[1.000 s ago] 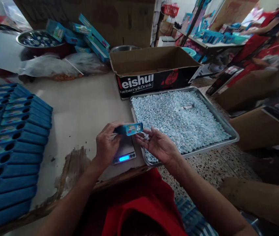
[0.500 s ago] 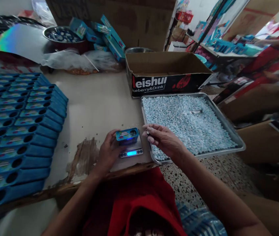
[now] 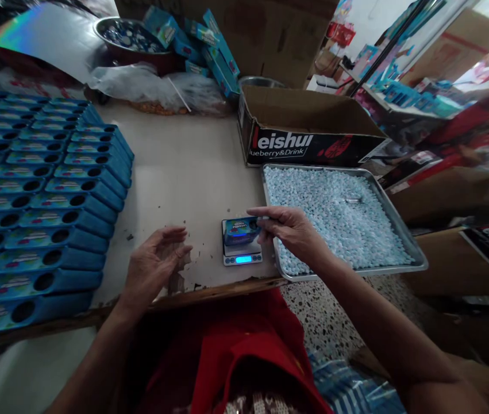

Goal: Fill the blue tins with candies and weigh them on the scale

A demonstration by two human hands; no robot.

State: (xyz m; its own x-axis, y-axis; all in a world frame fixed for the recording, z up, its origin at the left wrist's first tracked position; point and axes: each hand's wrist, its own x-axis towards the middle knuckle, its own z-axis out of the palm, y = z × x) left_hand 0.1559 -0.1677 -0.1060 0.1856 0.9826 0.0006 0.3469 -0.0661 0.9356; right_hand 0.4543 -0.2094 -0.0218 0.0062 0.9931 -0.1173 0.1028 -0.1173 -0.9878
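Head view looks down on a pale table [image 3: 184, 172] with a worn front edge. A small blue box [image 3: 239, 230] sits on a little scale [image 3: 242, 253] whose display glows blue, close to that edge. The right hand [image 3: 291, 230] reaches in from the right, forearm slanting up across the lower corner, wrist bent and fingers curled down; its fingertips [image 3: 264, 221] touch the right end of the box. Whether they pinch anything cannot be told. The left hand [image 3: 153, 267] hovers just left of the scale, apart from it, palm turned inward, fingers loosely spread and holding nothing. Its forearm comes up from the bottom edge.

Just right of the scale, a metal tray [image 3: 399, 230] holds a bed of small pale blue pellets [image 3: 326, 213]. Behind the tray stands an open cardboard carton [image 3: 308, 132]. Rows of long blue boxes [image 3: 41, 201] lie side by side on the left of the table.
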